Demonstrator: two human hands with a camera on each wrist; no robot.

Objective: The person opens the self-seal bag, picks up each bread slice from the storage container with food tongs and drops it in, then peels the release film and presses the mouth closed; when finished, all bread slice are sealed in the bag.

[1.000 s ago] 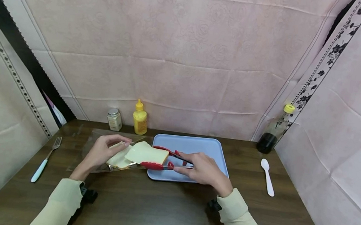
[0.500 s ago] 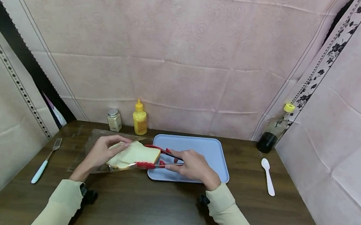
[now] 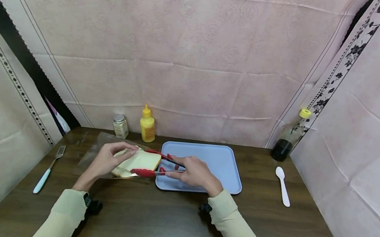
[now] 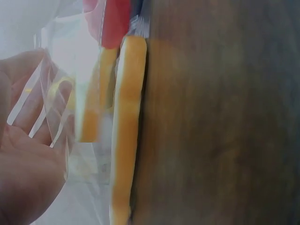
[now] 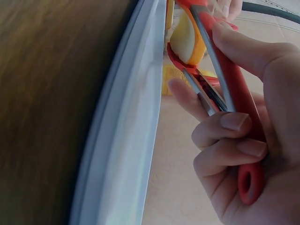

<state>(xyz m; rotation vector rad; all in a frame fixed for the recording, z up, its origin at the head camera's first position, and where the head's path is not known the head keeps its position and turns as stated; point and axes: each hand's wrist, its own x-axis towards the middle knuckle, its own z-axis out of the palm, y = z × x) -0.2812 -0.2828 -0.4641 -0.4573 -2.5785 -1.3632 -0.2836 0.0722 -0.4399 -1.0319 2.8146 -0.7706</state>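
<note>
My right hand grips red-handled tongs whose red tips clamp a bread slice by two opposite edges. That slice is at the mouth of a clear plastic bag, above another bread slice lying on the table side of the bag. My left hand pinches the bag's upper film and holds it raised over the bread. In the left wrist view, some of its fingers show through the film. Part of the bread is hidden behind the left hand.
A light blue tray lies under the right hand. Behind the bag stand a spice jar and a yellow squeeze bottle. A fork is far left. At right are a white spoon and a bottle of dark liquid.
My right hand has moved left with the tongs, carrying the bread slice from over the tray's edge farther into the bag. The left hand has stayed in place.
</note>
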